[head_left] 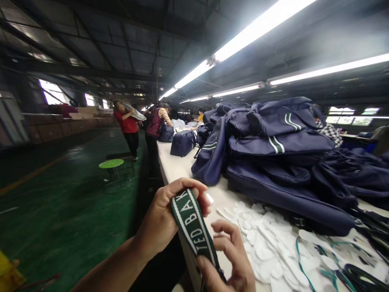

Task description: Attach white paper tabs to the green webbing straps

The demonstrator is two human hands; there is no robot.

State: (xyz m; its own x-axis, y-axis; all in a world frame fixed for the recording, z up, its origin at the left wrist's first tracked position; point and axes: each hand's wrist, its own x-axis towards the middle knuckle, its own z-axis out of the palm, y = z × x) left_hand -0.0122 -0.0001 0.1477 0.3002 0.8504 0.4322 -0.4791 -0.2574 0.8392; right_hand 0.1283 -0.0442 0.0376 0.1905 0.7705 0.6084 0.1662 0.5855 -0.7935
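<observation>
Nearest, a green strap (191, 221) with white edge lines and white lettering slants between two bare hands. The left hand (162, 215) grasps its far end, fingers curled round it; the right hand (232, 261) holds the near end more loosely, one thumb across its face and the fingers bent. At the near left edge is one yellow object (10, 271), too cut off to name.

Just right of the right hand, on the pale table (179, 164), lies a loose heap of white cut pieces (264, 243), too many to count, with teal cords (299, 259) among pieces at its right. Black straps (367, 280) lie at the near right.

Beyond the pieces rises a pile of navy bags (273, 170), overlapping too much for a sure count; three show pale stripes. Their insides are hidden. Farther along the table, to the left, stand two more navy bags, the nearer one (183, 142) upright and the farther one (166, 133) beside a person in striped sleeves (155, 121).

On the green floor (75, 194) at left is one green-topped stool (111, 163). Past it, a person in red (129, 126) carries a pale bundle (136, 114). Along the far left runs a row of boxes (82, 126), contents out of sight. Overhead are two runs of lights (243, 36).
</observation>
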